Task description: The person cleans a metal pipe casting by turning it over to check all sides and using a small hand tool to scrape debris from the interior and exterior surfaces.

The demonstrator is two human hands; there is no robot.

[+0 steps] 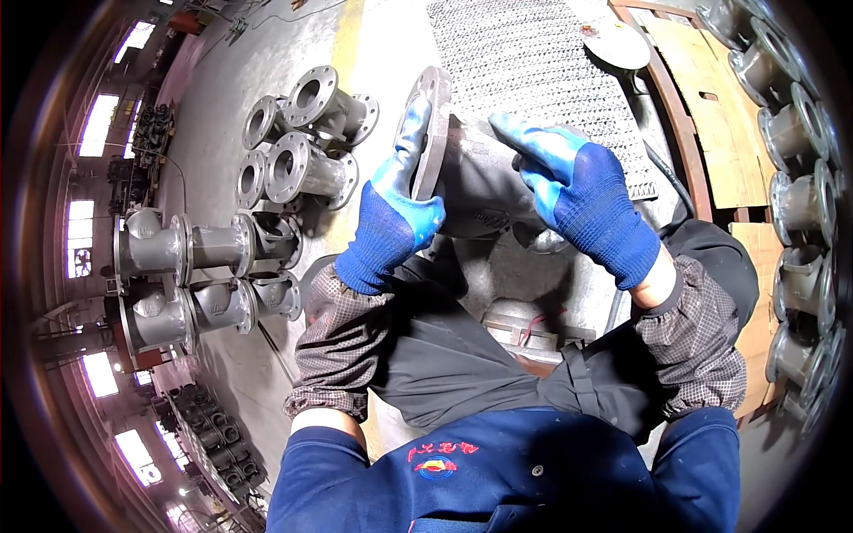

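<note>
A grey flanged pipe fitting (484,182) lies crosswise in front of me, between my knees. My left hand (398,191), in a blue coated glove, grips the flange at its left end. The fingers lie along the outer face and the thumb sits at the near edge. At the fitting's right end is my right hand (569,182), gloved alike, with its fingers stretched out to the left over the body. Whether these fingers press on the metal is hard to see. The right hand covers that end of the fitting, and a short round branch (538,236) shows below it.
Several flanged fittings (306,169) stand on the floor to the left, with two rows (213,244) nearer me. A patterned mat (533,67) lies ahead, with a white disc (617,44) at its right. Along the right, more fittings (793,129) line a wooden pallet (711,107).
</note>
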